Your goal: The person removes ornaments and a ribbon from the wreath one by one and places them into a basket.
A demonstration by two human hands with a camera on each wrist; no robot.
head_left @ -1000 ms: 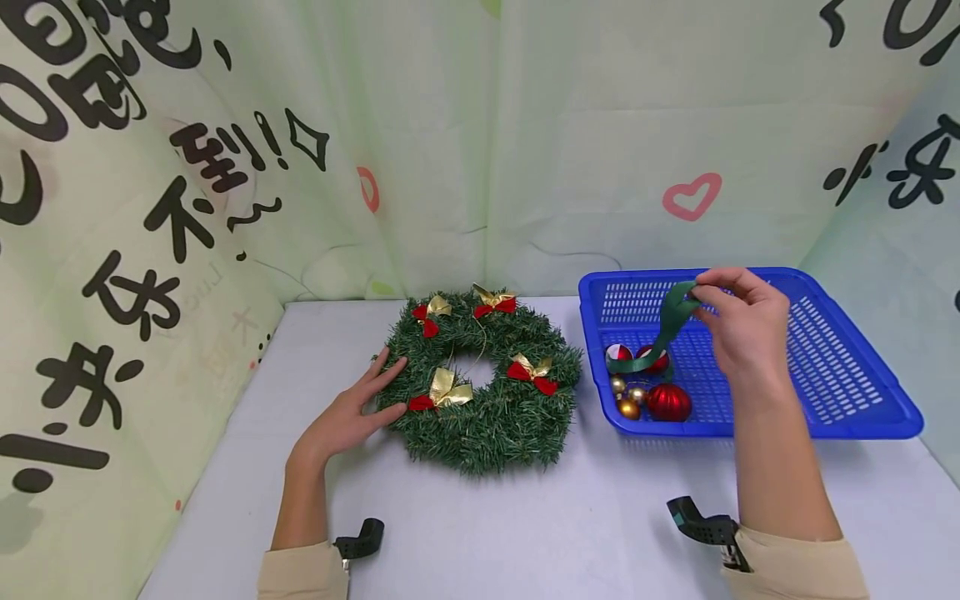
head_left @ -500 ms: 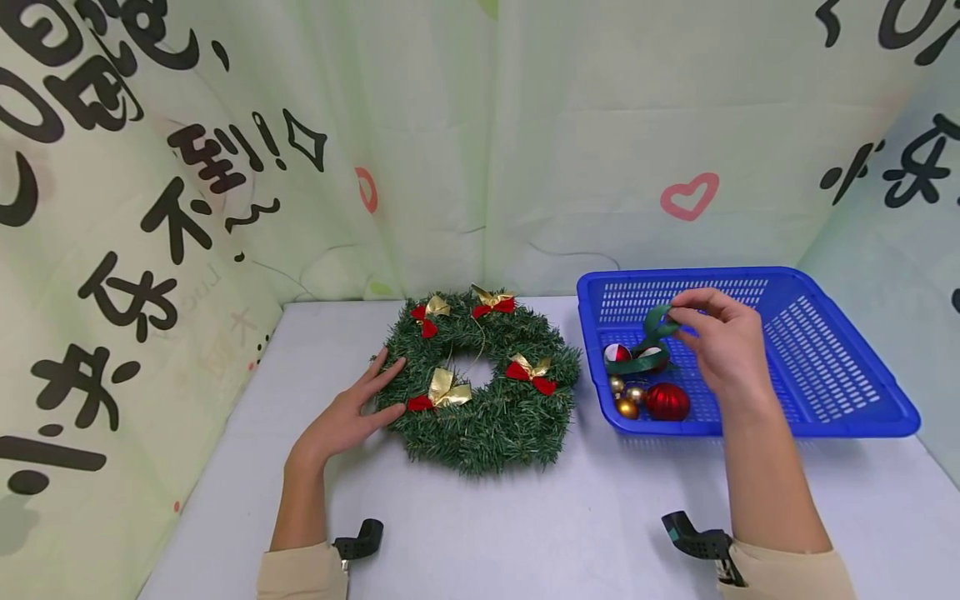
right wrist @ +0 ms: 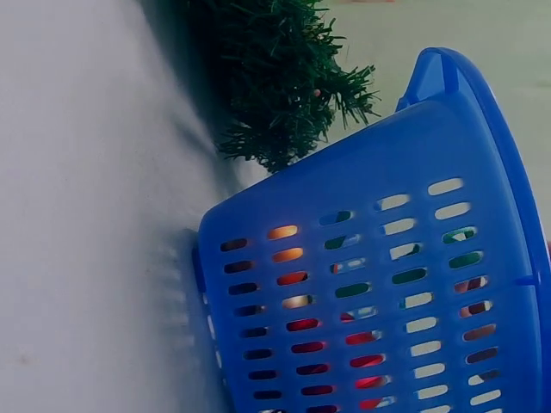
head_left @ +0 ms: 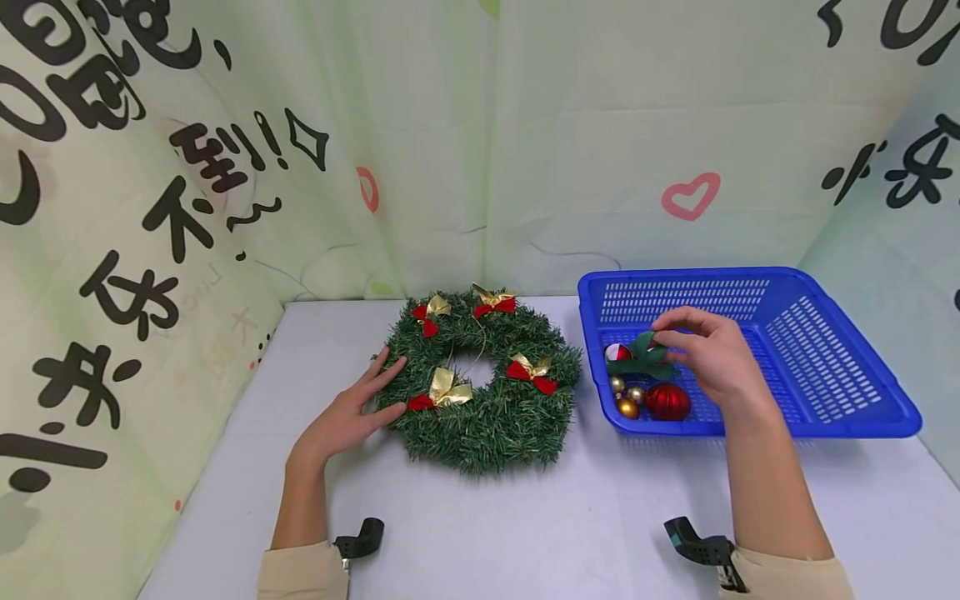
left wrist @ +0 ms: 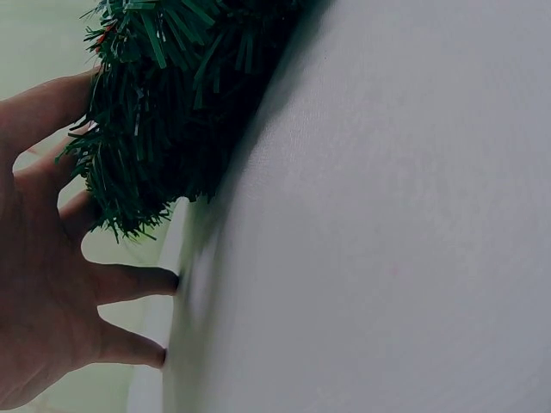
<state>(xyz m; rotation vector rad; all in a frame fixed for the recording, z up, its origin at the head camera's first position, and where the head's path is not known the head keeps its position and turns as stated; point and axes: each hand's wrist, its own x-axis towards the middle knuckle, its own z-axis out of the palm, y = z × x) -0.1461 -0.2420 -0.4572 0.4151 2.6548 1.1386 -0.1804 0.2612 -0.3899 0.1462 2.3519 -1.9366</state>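
A green wreath with several red and gold bows lies on the table. My left hand rests on its left edge with spread fingers; in the left wrist view, some fingers of that hand pass behind the wreath's needles. My right hand is over the blue basket, pinching a green ribbon between thumb and fingers. The ribbon is bunched low over the baubles. In the right wrist view, the basket's slotted wall hides that hand.
In the basket's left part sit a shiny red ball, small gold baubles and a red-and-white ball. A printed curtain closes off the back and sides. White cloth covers the table.
My right hand has moved down and to the left into the basket. The ribbon that hung from it now lies gathered on the baubles. My left hand has stayed on the wreath.
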